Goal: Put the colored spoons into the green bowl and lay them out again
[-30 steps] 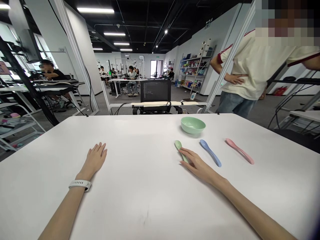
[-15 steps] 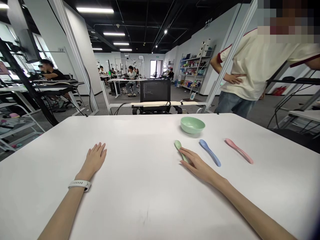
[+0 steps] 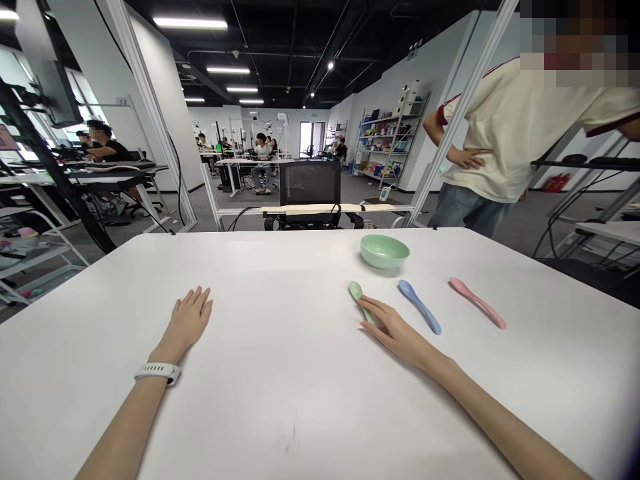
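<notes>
My left hand point(image 3: 189, 318) lies flat on the white table point(image 3: 280, 400), fingers stretched out, holding nothing; a white watch is on that wrist. My right hand point(image 3: 394, 330) rests flat with its fingers laid over the handle of a green spoon point(image 3: 356, 291), whose bowl points away from me. I cannot see fingers wrapped around it. A blue spoon point(image 3: 419, 307) lies just right of that hand, and a pink spoon point(image 3: 477, 303) farther right. A green bowl point(image 3: 385, 251) stands upright behind the spoons.
A person in a cream shirt point(image 3: 520, 127) stands past the table's far right corner, hand on hip. A dark monitor point(image 3: 310, 182) sits beyond the far edge. Metal frame posts rise at both far corners. Other people work at desks behind.
</notes>
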`<state>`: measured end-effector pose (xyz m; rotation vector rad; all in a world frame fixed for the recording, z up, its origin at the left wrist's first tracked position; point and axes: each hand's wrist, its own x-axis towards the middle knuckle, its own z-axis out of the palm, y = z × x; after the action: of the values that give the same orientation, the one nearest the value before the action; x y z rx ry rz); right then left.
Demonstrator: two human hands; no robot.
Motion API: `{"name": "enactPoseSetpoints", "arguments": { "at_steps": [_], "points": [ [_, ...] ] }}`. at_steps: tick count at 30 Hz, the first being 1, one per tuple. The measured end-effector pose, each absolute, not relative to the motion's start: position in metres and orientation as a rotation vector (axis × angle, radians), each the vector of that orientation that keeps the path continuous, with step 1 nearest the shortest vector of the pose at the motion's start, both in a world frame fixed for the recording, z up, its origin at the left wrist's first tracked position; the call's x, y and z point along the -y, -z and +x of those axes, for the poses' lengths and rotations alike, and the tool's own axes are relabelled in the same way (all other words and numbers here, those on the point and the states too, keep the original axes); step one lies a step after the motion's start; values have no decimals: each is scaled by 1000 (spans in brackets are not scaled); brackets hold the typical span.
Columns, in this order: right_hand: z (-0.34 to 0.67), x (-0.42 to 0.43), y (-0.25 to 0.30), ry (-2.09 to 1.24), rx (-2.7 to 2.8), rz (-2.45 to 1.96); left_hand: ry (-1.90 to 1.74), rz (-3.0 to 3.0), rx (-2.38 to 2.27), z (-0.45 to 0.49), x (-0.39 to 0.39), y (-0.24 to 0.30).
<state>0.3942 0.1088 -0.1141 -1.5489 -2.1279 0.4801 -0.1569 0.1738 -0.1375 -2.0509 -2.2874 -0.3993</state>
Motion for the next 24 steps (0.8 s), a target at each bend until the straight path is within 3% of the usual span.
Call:
{"name": "enactPoseSetpoints", "arguments": {
  "at_steps": [5, 14, 24],
  "points": [
    [399, -113, 111, -457, 2110, -1545, 405, -2055, 2298, -158, -175, 140],
    [486, -157, 82, -95, 1772, -1696, 380, -2052, 2300, -157, -173, 135],
    [540, -170, 116, -311, 1667, -1896, 356, -2065, 2316, -152, -169, 129]
  ]
}}
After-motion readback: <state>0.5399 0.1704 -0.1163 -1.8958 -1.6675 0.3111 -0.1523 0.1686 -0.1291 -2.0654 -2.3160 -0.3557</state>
